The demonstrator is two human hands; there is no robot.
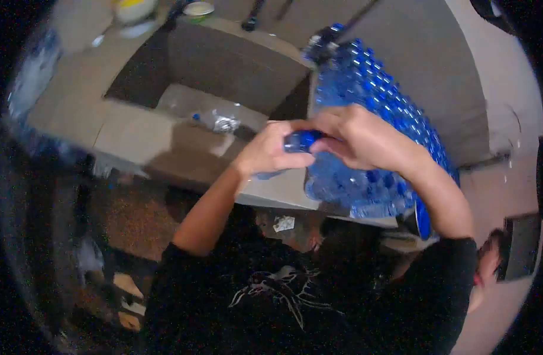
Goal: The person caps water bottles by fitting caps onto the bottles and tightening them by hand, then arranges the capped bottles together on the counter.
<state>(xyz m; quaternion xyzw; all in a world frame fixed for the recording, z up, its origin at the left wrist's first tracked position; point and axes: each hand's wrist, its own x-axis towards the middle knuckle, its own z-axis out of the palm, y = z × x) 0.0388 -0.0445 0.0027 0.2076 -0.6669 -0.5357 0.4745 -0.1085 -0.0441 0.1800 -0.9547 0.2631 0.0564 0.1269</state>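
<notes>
Head view, places relative to the basin (218, 65): bottle (292, 142) sits over its near right corner; left hand (264, 149) wraps the bottle, right hand (363, 139) pinches the blue cap (309, 139) between thumb and fingers; massed blue-capped bottles (375, 89) stand to its right; clear plastic (226, 122) lies inside, details blurred

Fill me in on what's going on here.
Both hands are on one bottle: the left hand grips it, and the right hand is at its blue cap. Whether the cap is loose can't be told. Many blue-capped bottles stand together toward the right, and clear plastic lies in the basin toward the left.
</notes>
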